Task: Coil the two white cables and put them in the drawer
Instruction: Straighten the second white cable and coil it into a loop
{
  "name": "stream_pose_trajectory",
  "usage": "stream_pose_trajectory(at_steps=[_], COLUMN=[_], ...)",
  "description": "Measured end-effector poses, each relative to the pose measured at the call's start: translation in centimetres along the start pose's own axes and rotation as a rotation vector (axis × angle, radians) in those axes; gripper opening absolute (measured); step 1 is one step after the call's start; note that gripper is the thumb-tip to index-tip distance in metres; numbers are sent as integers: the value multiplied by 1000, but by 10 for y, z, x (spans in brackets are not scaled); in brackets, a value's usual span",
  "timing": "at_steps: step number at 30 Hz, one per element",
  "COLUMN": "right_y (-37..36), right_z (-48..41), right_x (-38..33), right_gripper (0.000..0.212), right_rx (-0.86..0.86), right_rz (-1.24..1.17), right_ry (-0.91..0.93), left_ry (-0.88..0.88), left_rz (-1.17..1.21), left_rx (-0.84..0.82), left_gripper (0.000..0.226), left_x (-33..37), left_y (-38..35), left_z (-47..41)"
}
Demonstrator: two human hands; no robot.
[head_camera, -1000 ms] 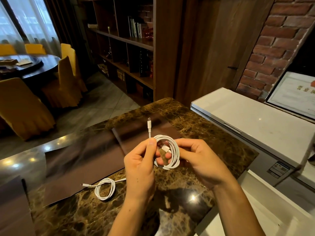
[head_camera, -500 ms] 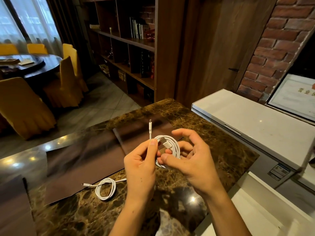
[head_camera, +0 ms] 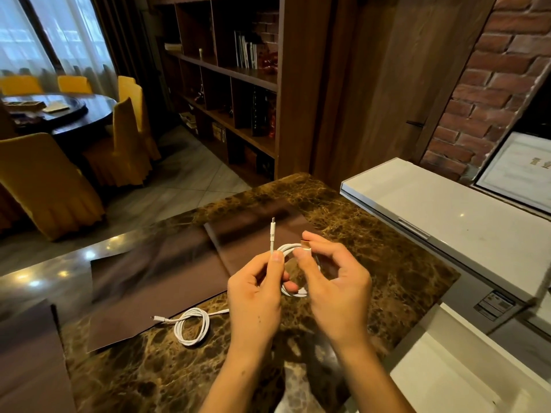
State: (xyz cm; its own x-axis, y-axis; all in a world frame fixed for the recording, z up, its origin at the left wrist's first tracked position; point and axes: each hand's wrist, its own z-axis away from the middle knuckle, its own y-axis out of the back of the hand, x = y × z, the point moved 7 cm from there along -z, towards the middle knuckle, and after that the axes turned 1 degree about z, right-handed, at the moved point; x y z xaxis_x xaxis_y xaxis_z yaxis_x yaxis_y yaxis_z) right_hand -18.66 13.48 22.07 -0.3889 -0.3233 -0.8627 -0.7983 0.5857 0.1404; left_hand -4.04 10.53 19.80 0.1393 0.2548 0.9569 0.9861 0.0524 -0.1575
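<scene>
Dark marble counter [head_camera: 372, 239] in a wood-and-brick room with bookshelves behind it, and that counter is my landmark for everything below.

Count first: two white cables, two hands. One coiled cable [head_camera: 192, 326] lies flat on the counter near its left-front part, partly on the edge of a brown mat [head_camera: 155, 272], with both short ends poking out of the loop. Looks finished to me. The second cable [head_camera: 293, 271] is held up just above the middle of the counter, wound into a small loop.

Left hand [head_camera: 253, 296] is closed around the near side of that loop, thumb and forefinger pinching one end so its plug [head_camera: 272, 231] sticks straight up. Right hand [head_camera: 334, 281] has its thumb and forefinger pinched on the other connector [head_camera: 305, 248] at the top of the loop, the remaining fingers spread loosely open.

So my guess is we're on the last bit of coil number two: tucking or wrapping that free end so the loop doesn't spring apart. After that, both coils need picking up and carrying to the drawer. Honestly can't tell which thing is the drawer; a white unit [head_camera: 447, 210] sits off the counter's right side, maybe there.
</scene>
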Motion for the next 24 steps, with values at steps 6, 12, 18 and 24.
stream_pose_trajectory(at_steps=[6, 12, 18, 24], right_y=[0, 2, -4, -19], right_z=[-2, 1, 9, 19], right_x=[26, 41, 54, 62], right_gripper=[4, 8, 24, 11], right_rx=[-22, -3, 18, -113], right_rz=[-498, -722, -803, -498], right_ry=[-477, -628, -698, -627], left_ry=[47, 118, 253, 395], left_rz=[-28, 16, 150, 204], left_rx=[-49, -111, -125, -39], left_gripper=[24, 26, 32, 31], left_x=[-13, -23, -35, -59], left_y=[5, 5, 4, 17], left_z=[2, 10, 23, 30])
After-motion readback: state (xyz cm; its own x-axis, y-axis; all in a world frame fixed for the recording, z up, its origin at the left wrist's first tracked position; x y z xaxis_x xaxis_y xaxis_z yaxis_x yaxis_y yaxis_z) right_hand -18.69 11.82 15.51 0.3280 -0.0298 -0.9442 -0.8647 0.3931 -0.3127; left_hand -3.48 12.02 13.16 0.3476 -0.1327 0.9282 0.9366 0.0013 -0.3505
